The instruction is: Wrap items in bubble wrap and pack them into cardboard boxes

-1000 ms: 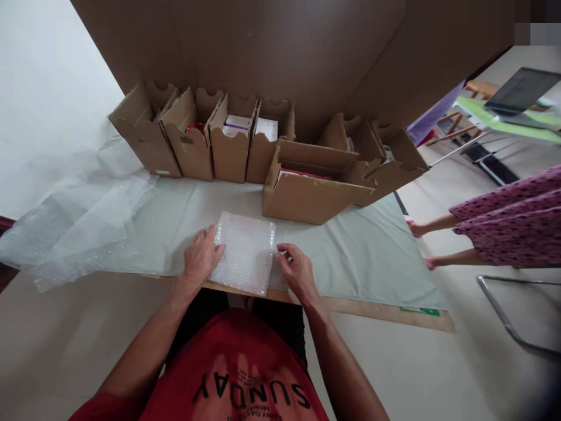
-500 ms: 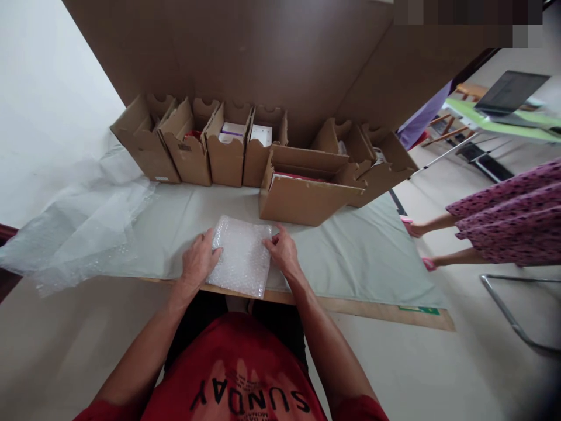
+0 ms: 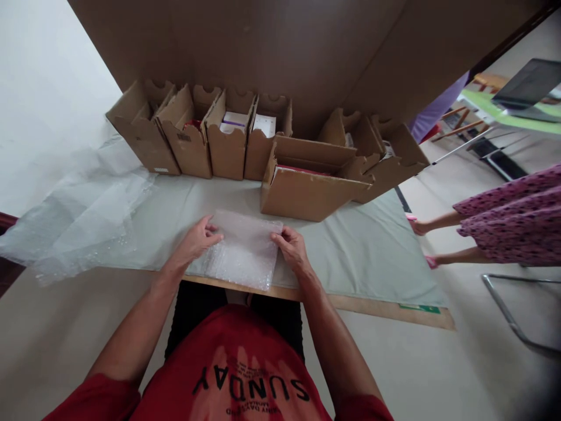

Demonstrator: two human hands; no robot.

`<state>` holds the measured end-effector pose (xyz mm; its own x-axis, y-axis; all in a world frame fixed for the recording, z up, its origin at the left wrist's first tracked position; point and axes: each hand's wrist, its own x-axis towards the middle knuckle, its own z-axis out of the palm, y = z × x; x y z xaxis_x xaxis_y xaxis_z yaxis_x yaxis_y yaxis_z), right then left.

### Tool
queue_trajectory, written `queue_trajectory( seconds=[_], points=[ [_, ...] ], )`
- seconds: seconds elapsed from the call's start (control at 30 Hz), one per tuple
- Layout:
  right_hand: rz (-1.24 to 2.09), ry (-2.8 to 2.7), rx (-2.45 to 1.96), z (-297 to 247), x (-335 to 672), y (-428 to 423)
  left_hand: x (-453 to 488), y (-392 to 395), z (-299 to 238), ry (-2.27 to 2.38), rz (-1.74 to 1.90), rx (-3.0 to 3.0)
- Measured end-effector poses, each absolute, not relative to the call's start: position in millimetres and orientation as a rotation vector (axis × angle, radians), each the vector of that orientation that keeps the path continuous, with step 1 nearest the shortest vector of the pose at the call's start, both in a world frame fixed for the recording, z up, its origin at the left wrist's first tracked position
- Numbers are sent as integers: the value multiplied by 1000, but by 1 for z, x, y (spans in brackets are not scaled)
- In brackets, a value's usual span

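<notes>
A flat, squarish clear bubble wrap bag lies at the front edge of the cloth-covered table, slightly tilted in my view. At its upper left edge, my left hand grips the plastic between thumb and fingers; the exact contact is hard to make out. My right hand pinches the upper right edge with thumb and forefinger. Whether anything lies inside the bag cannot be told through the cloudy plastic.
Several cardboard file boxes stand along the back. Another cardboard box sits crosswise before them. Loose bubble wrap is heaped at left. At right are a person's skirt, a metal chair frame and a laptop.
The bag's upper right corner has shifted a little right with my right hand. My left thumb and forefinger have spread somewhat at the left edge. The camera view has tilted slightly.
</notes>
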<state>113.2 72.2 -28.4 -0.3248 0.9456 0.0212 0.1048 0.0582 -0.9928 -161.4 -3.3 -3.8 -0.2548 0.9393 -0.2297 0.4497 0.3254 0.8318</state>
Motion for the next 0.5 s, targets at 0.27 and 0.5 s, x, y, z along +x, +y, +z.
queue_trajectory(
  seconds=[0.27,0.5],
  points=[
    [1433,-1408,-968,-24,120,71,-163,-8,11,1668,840,1340],
    [1589,-1356,-1034,-16,119,62,-149,-10,-1,1541,1070,1097]
  ],
)
